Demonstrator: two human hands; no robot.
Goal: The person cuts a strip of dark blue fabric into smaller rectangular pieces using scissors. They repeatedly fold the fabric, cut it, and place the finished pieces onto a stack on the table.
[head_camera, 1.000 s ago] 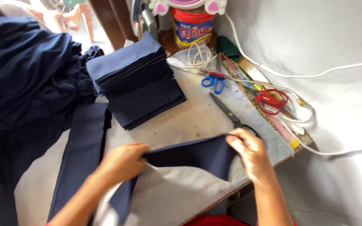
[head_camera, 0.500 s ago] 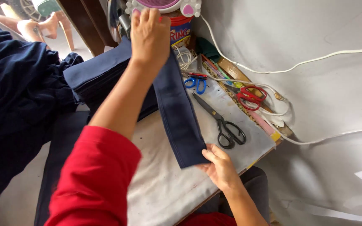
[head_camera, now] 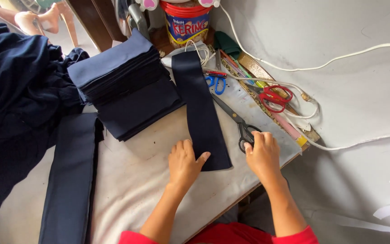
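Navy fabric strip [head_camera: 200,106] laid flat on the table [head_camera: 136,180], running from upper centre toward lower centre of the frame. Left hand [head_camera: 183,163], open and flat, presses beside the strip's near end, thumb touching its edge, gripping nothing. Right hand [head_camera: 262,153], fingers loosely curled, rests on the handles of black scissors [head_camera: 238,124]. Stack of folded navy pieces [head_camera: 125,86] lies at upper left.
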